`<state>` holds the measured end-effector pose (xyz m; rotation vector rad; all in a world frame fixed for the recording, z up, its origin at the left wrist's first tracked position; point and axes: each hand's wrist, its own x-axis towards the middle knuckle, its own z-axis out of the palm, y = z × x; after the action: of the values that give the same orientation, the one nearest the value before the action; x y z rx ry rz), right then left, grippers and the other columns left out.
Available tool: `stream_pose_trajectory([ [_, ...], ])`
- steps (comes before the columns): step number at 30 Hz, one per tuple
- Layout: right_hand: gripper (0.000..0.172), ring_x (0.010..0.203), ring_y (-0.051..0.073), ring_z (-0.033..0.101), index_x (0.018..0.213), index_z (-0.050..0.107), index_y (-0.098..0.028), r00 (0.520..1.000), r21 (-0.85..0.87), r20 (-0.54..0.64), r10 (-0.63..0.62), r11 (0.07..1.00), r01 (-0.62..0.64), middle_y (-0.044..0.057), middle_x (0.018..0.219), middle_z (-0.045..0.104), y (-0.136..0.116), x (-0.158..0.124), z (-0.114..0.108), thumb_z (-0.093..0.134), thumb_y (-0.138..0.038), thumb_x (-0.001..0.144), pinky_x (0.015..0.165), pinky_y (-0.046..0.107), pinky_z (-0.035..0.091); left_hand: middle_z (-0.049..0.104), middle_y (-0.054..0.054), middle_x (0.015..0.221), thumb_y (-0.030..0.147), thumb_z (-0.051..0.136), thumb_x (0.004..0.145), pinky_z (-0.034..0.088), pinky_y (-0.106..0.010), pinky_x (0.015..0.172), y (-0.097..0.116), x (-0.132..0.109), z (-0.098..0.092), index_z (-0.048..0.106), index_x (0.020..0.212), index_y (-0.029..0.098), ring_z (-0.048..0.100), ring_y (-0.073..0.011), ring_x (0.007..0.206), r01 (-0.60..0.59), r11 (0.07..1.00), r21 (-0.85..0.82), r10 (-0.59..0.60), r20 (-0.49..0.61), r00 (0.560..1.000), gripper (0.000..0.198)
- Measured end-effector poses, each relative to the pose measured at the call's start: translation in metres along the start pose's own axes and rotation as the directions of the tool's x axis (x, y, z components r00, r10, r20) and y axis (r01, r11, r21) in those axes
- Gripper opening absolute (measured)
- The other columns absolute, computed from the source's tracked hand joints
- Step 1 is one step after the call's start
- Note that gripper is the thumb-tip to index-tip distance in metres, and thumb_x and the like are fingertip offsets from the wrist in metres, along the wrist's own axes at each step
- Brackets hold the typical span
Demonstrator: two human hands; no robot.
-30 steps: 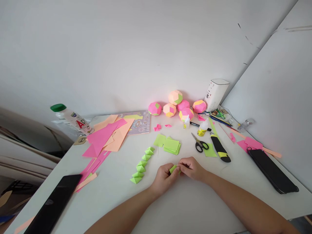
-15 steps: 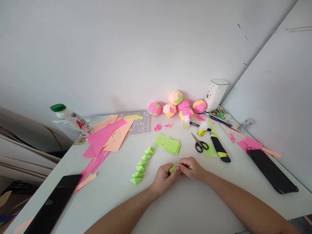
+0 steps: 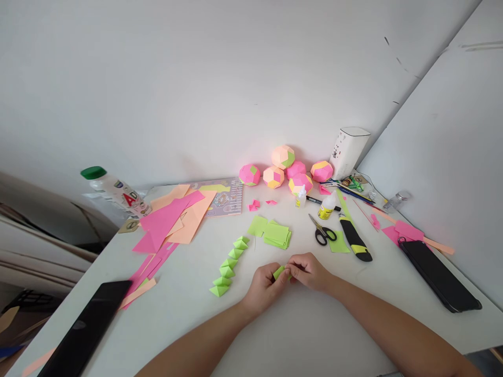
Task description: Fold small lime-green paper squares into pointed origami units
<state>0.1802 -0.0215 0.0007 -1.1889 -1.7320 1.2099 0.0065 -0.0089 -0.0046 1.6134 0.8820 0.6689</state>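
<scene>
Near the table's front, a small green paper piece point(image 3: 279, 272) is pinched between both hands. My left hand point(image 3: 264, 287) has its fingers closed round the paper's left part. The fingertips of my right hand point(image 3: 308, 271) press on its right end and touch my left thumb, hiding part of the paper. Left of the hands runs a slanting row of folded green pieces point(image 3: 227, 272). Behind the hands lies a stack of green paper squares point(image 3: 277, 234), with another green square point(image 3: 257, 226) beside it.
Scissors point(image 3: 321, 235), a cutter point(image 3: 357, 243) and a glue bottle point(image 3: 327, 206) lie or stand right of centre. Paper balls point(image 3: 273, 177) sit by the wall. Pink sheets point(image 3: 157, 225) and a bottle point(image 3: 113, 193) are left; a black phone point(image 3: 440, 277) is right.
</scene>
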Motion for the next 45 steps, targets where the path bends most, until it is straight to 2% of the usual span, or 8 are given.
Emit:
stream_pose_trajectory([
  [45, 0.029, 0.050, 0.011, 0.050, 0.068, 0.057, -0.014, 1.000, 0.011, 0.005, 0.008, 1.000, -0.009, 0.001, 0.056, 0.057, -0.0006, -0.0004, 0.0002, 0.049, -0.035, 0.086, 0.046, 0.019, 0.037, 0.036, 0.004, 0.054, 0.048, 0.044, 0.085, 0.027, -0.020, 0.045, 0.0021, -0.0011, -0.0001, 0.046, 0.059, 0.015, 0.032, -0.0082, 0.050, -0.009, 1.000, 0.017, 0.010, -0.017, 1.000, 0.042],
])
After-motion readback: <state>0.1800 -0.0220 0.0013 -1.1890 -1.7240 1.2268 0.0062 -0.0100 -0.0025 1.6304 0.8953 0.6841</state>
